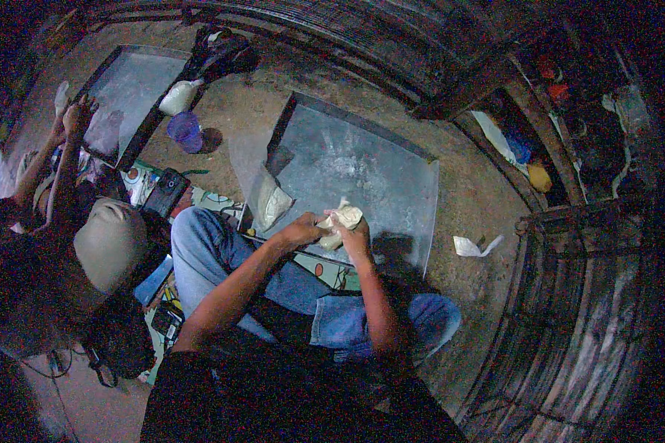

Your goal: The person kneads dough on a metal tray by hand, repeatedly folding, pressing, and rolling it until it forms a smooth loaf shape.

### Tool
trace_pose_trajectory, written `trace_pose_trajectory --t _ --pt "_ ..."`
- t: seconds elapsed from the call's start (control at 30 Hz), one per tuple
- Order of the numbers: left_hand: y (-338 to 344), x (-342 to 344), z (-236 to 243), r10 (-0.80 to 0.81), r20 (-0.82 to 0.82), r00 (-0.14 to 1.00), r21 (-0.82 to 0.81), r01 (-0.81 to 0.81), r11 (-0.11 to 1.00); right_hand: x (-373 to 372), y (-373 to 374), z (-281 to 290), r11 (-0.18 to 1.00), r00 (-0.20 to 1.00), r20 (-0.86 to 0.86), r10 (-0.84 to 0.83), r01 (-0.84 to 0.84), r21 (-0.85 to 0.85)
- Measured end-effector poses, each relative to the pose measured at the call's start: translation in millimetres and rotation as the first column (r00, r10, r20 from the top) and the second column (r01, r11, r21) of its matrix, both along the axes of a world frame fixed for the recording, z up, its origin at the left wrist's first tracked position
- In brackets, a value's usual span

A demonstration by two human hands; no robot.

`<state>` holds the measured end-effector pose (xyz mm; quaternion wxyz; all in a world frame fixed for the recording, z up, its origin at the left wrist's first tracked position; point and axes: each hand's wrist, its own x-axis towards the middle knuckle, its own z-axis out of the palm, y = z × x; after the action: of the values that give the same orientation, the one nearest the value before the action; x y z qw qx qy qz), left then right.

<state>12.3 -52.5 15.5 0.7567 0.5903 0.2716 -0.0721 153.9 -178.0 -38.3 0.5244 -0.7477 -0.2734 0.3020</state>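
The left hand [303, 232] and right hand [357, 238], fingers curled around the crumpled pale bundle [346, 216], best grip it gently above the grey tray's [399, 173] near edge.

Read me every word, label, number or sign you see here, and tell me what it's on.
No text is legible.
Pale bundle in the left hand and right hand: none readable.
Patterned mat: too dim and blurred to make out any words.
Dark device: any marking is too small.
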Motion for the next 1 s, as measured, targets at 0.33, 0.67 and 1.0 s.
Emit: trace_pose_trajectory --t 0.33,0.67,1.0 --pt "-6 0 -12 0.032 0.039 0.999 0.06 -0.034 0.998 -3 -5 53 0.97 0.873 -0.471 0.131 -0.014 0.244" --pt "-16 5 -37 0.24 0.031 0.97 0.051 -0.241 0.969 23 -12 34 0.969 0.873 0.432 0.227 -0.245 -0.013" --pt "-12 11 -52 0.178 0.268 0.947 0.139 -0.221 0.965 34 -21 19 0.988 0.994 0.076 0.083 -0.092 0.121"
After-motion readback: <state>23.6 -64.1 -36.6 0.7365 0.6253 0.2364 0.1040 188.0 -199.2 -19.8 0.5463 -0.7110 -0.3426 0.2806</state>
